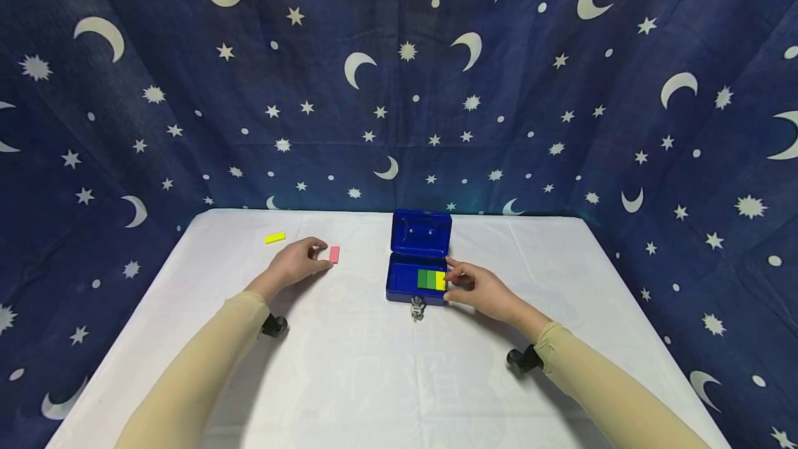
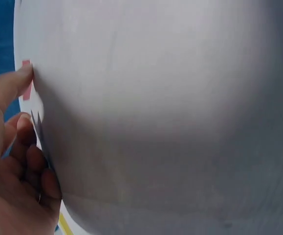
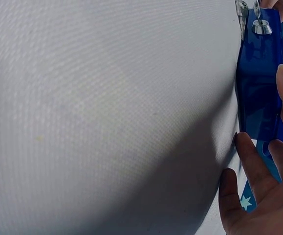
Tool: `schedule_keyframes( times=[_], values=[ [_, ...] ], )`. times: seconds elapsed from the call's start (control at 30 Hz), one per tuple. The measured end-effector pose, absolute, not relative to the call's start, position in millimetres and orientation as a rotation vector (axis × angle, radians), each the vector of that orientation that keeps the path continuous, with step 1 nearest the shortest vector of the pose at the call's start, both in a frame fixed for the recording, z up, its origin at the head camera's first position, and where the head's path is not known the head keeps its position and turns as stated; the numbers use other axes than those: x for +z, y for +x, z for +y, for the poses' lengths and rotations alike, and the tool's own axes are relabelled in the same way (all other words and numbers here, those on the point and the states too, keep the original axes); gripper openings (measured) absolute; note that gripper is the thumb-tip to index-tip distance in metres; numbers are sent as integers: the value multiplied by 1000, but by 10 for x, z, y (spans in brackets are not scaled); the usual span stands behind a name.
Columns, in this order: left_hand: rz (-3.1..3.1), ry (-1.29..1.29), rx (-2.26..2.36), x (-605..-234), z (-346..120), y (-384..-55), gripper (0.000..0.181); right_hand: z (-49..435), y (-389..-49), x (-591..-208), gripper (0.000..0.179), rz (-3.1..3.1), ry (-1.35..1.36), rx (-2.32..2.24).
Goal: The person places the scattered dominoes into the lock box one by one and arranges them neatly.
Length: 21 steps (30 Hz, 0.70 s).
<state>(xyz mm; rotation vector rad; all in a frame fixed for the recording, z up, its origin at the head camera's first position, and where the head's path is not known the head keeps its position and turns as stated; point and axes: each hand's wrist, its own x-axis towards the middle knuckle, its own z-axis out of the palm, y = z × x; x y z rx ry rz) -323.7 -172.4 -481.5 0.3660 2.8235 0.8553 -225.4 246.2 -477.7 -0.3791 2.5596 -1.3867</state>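
Note:
A pink block (image 1: 334,255) lies flat on the white table, with my left hand (image 1: 298,262) just to its left. The left thumb tip is by the block's near end, and the fingers stand apart from the thumb. My right hand (image 1: 483,289) is at the right side of an open blue metal box (image 1: 399,294), thumb over the near right corner and a fingertip at the yellow block (image 1: 440,280) inside. Two green blocks (image 1: 427,279) sit beside that yellow one. In the right wrist view the fingers spread along the box wall (image 3: 261,98).
Another yellow block (image 1: 275,238) lies at the back left of the table. Keys (image 1: 418,309) hang from the lock at the box's front. The raised lid (image 1: 420,233) stands toward the dark blue curtain (image 1: 399,89) with moons and stars.

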Motion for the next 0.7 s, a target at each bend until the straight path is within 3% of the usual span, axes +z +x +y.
schedule_keyframes(
  times=[0.23, 0.7],
  values=[
    [2753, 436, 845, -4802, -1761, -3276, 58, 2461, -2251, -4773, 29, 2573, -381, -1377],
    [2744, 467, 885, -4798, -1778, -3260, 50, 2461, -2245, -4765, 32, 2577, -393, -1371]
  ],
)
